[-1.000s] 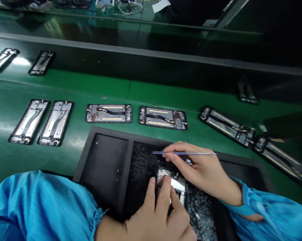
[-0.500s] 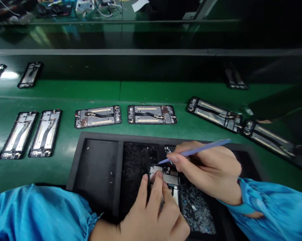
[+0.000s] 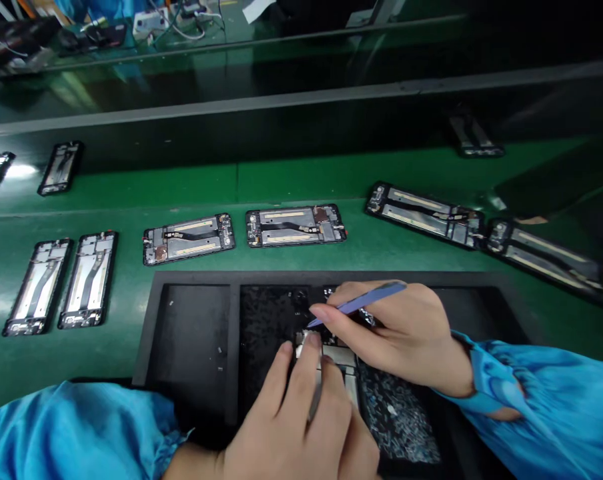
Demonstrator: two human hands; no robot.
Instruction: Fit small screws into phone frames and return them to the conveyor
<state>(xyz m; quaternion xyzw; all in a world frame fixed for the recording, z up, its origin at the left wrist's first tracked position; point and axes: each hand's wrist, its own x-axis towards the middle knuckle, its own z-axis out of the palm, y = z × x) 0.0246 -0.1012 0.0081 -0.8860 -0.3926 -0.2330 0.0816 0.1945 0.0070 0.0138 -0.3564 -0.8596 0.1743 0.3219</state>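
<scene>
My left hand (image 3: 306,413) lies over an opened phone (image 3: 339,357), fingers spread and stretched, their tips pressing on the metal plate near its top end. Much of the phone is hidden under this hand, and its thumb does not show. In my right hand (image 3: 394,333), a slim purple-blue pair of tweezers (image 3: 361,298) is held like a pen. Its pointed tip meets the phone's top edge, just beyond my left fingertips. Beneath both hands is a black compartment tray (image 3: 235,353) with many small bits (image 3: 401,417) in its middle section.
Opened phones lie on the green bench: two at the left (image 3: 87,280), two in the middle (image 3: 295,225), two at the right (image 3: 426,215). More stand farther back (image 3: 61,168). A dark ledge (image 3: 181,110) crosses behind them; cables and a power strip (image 3: 150,23) lie beyond.
The view has tilted slightly. My right hand and the tweezers have shifted a little left, the tip now nearer my left fingertips. My left hand keeps pressing on the phone.
</scene>
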